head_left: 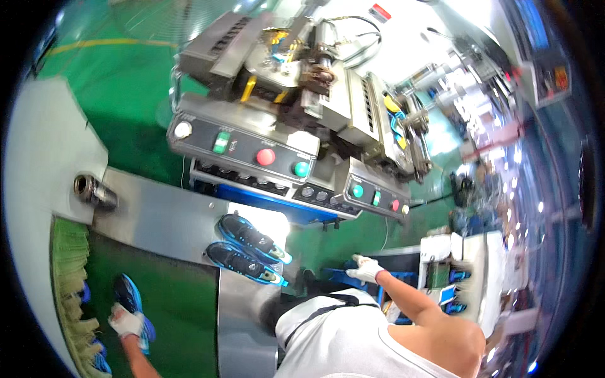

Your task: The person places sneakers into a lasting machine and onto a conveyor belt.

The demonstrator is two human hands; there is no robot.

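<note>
Green factory floor [126, 94] surrounds a grey machine [296, 82] at the top of the view; its sloped control panel [242, 148] carries a white knob, a green switch, a red button and a green button; a second, smaller panel [375, 195] sits to its right with more buttons.

Below the machine lies a steel table [164, 217]; a pair of black-and-blue shoes [249, 249] rests on it side by side, soles outward, well apart from both hands; a short metal pipe [94, 192] projects at the table's left end. A dark green belt [170, 309] adjoins the table, edged on the left by a green brush strip [66, 283].

Left hand [126, 321], in a white glove, is closed around a blue-and-black shoe [129, 296] that lies on the belt; further blue shoes show just beside it at the lower left edge.

Right hand [364, 269], also gloved in white, reaches out to a blue tray [337, 276] beside a white-and-grey unit [460, 271]; fingers are spread flat, holding nothing visible; the tray's contents cannot be told.
</note>
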